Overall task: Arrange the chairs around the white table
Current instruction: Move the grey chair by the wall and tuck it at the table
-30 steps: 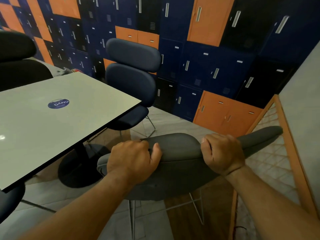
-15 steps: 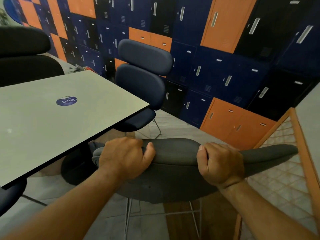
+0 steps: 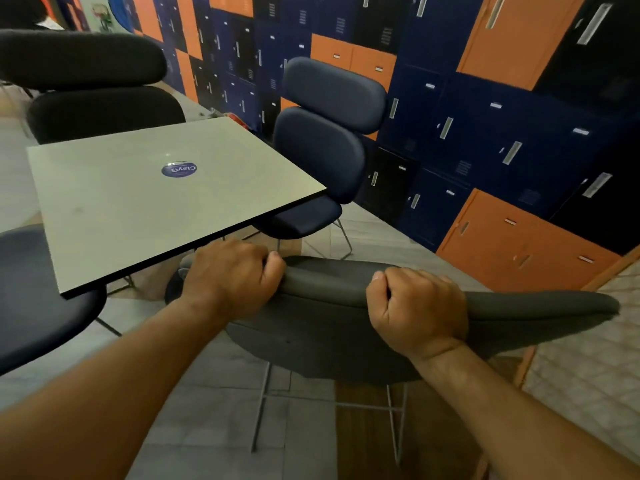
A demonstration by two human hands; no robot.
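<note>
Head cam: both hands, left (image 3: pixel 230 275) and right (image 3: pixel 417 308), clamped on the grey chair (image 3: pixel 332 306) backrest, next it probably needs shoving under the white table (image 3: pixel 138 209).

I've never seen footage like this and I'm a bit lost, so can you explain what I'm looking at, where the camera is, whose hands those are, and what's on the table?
There is no machine here. A person wears a wide-angle camera on their head, looking forward and down, so the two bare arms reaching in from the bottom are their own. The wide lens bends straight lines, which is why the room looks curved.

The left hand and right hand are both closed over the top edge of a grey chair backrest, seen from behind and above. Its thin metal legs show below.

Ahead on the left is the white table. All I can see on it is a round blue sticker. A navy chair stands at its far right side, a black chair at the far side, and another seat at the left. Orange, blue and black lockers cover the wall.
</note>
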